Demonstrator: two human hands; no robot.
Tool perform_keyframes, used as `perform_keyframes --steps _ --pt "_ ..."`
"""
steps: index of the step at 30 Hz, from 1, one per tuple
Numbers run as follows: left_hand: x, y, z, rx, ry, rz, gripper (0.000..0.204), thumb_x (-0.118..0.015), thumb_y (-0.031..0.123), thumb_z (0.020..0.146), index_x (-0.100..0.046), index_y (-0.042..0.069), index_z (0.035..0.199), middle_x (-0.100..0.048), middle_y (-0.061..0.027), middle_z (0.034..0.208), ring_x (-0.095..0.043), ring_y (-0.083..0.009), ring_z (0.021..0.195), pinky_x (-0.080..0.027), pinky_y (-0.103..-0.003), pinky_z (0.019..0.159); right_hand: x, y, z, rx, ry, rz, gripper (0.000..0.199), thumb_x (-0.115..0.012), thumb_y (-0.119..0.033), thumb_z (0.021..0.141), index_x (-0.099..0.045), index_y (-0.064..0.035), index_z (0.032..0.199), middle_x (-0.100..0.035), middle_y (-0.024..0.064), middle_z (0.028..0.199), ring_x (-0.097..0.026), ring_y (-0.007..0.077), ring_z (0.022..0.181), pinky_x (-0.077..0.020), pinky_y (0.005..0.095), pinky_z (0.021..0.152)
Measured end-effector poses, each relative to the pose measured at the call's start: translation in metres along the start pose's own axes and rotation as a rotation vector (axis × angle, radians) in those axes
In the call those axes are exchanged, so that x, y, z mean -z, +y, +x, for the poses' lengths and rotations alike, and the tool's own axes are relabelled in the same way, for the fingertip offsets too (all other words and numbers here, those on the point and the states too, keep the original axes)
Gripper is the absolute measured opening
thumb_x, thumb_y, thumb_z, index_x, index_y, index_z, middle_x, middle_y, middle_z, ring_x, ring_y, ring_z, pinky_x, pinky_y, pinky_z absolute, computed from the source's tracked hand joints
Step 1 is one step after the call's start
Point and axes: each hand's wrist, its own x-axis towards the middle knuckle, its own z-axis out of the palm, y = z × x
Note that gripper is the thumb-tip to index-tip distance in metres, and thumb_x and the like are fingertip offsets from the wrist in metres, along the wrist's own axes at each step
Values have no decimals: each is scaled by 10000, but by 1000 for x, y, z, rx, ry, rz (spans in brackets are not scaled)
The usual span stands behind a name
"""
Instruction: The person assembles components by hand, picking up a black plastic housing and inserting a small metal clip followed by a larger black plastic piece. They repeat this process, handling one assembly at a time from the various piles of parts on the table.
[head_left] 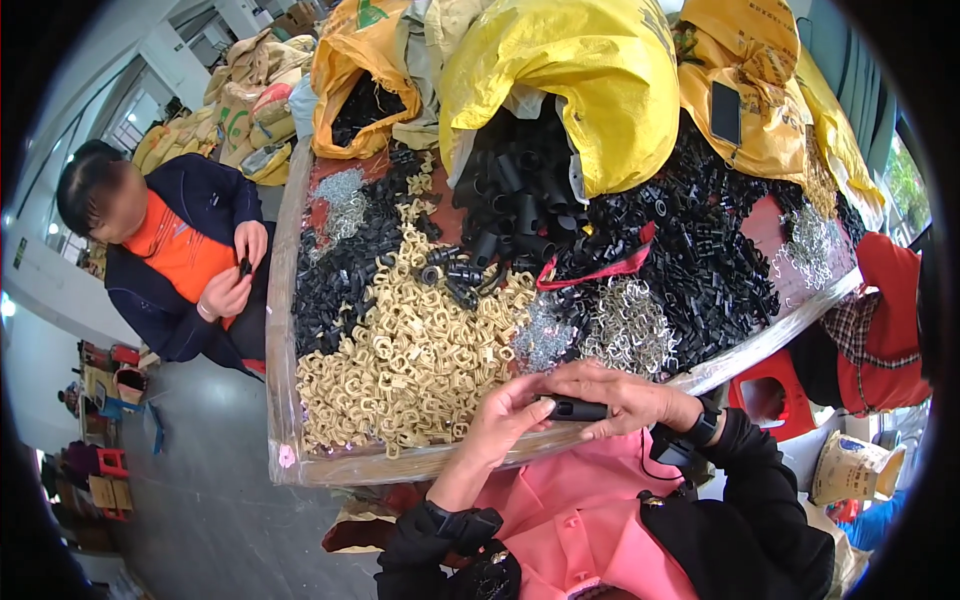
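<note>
A black tube (580, 409) is gripped by the left hand (508, 414) and right hand (632, 394), ends mostly hidden, maybe hollow. Yellow sack (600, 80) gets cut off up top.

Black phone (725, 112) (screen dark), red stool (787, 376), grey floor (205, 450), orange-shirted co-worker (178, 250)

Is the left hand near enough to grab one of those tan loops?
Probably yes: the left hand is close beside the tan loops, with nothing seen between. It's busy holding the black tube, though, so it may need to let go.
</note>
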Motion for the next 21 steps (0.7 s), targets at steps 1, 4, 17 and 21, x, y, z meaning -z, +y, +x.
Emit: perform_keyframes --steps 1,4,17,21 --pt "-2 -2 2 -7 -19 -17 451 -588 48 789 -408 -24 1196 -574 -79 925 -573 -105 699 -494 -214 607 0 -2 3 27 -26 7 692 -676 -323 693 -388 7 1228 -457 174 1192 -433 319 1112 -335 396 935" --pt "-5 -5 6 -15 -55 -52 503 -603 43 778 -370 -28 1218 -570 -82 952 -569 -101 722 -486 -206 606 -1 -6 9 5 -94 100 743 -687 -351 672 -370 11 1239 -462 178 1185 -436 326 1105 -327 398 941" --pt "-11 -18 22 -34 -171 -175 709 -676 -21 679 -290 5 1273 -472 -105 1143 -483 -166 1028 -451 -289 822 -9 21 0 12 172 272 555 -698 -376 651 -522 -22 1040 -561 116 993 -542 257 918 -400 359 842" --pt "-12 -17 24 9 -174 -212 736 -679 -13 675 -268 17 1285 -463 -108 1155 -485 -170 1026 -444 -292 830 -7 20 1 21 184 279 503 -706 -390 644 -545 -26 953 -574 102 942 -554 243 870 -414 349 803"
